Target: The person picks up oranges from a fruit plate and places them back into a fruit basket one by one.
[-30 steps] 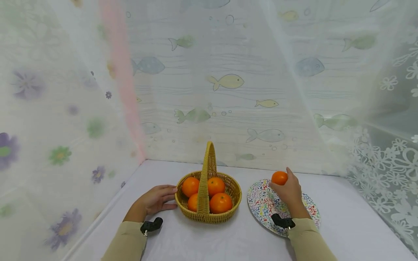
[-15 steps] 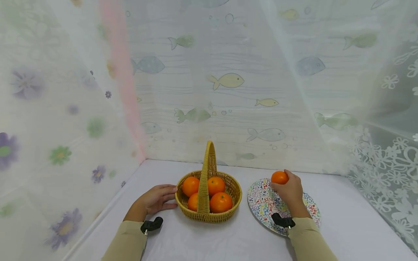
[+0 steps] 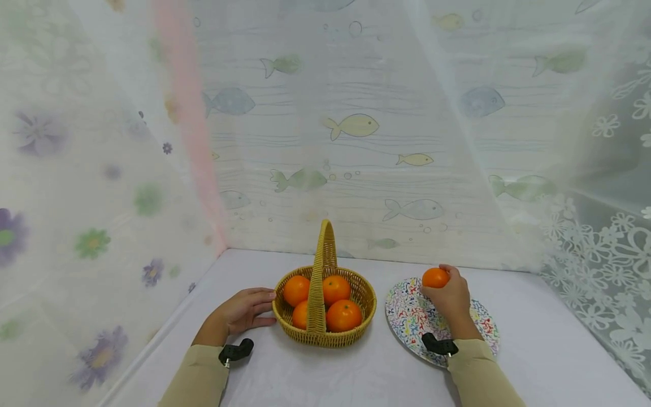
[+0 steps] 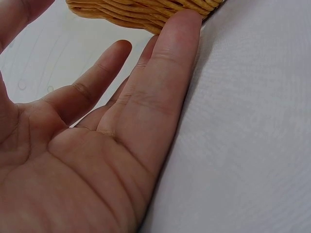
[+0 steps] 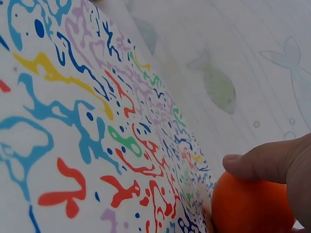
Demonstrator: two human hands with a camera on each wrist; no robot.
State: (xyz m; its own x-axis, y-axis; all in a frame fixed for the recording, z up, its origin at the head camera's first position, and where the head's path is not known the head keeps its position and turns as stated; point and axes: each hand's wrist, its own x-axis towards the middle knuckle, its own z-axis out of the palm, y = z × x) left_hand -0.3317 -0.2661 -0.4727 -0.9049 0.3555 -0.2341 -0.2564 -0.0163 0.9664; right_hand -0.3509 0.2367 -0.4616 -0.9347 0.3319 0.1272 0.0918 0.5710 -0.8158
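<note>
In the head view my right hand (image 3: 450, 297) grips an orange (image 3: 435, 277) over the far part of a round plate (image 3: 407, 322) with a colourful squiggle pattern. The right wrist view shows the thumb lying across the top of this orange (image 5: 252, 204), close by the patterned surface. My left hand (image 3: 248, 311) rests beside a yellow wicker basket (image 3: 325, 340), its extended fingertips at the basket's left side. In the left wrist view the fingers (image 4: 160, 82) are nearly straight against the woven wall. Several oranges (image 3: 344, 315) lie in the basket, partly behind its tall handle.
A white cloth (image 3: 315, 379) covers the table. Sheer curtains with fish (image 3: 358, 125) and flowers (image 3: 93, 243) hang behind and at the sides. The basket handle (image 3: 326, 243) rises high between the two hands. Black wrist mounts (image 3: 238, 350) sit on both sleeves.
My right index finger has come down around the orange, which has stayed almost in place over the plate. The left hand and the basket have kept their positions.
</note>
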